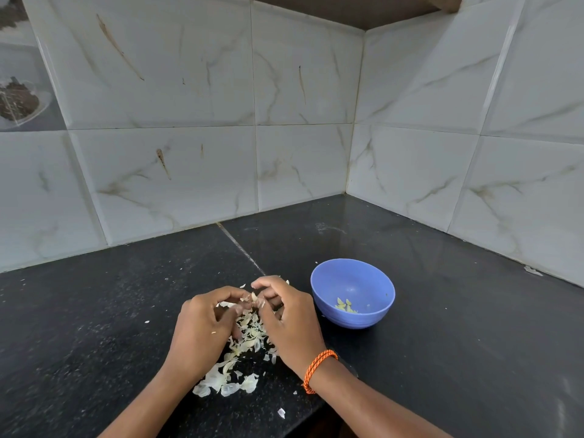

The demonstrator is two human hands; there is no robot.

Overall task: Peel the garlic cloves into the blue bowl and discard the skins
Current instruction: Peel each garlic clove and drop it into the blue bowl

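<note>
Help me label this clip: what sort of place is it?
Most likely a home kitchen corner: a black stone counter against tiled walls, with garlic skins beside a blue bowl.

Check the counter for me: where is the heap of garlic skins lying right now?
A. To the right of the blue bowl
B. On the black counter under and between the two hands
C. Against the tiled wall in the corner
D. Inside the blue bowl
B: the pale garlic skins are spread on the black counter below the left hand and right hand, while the blue bowl holds only a few peeled cloves.
</note>
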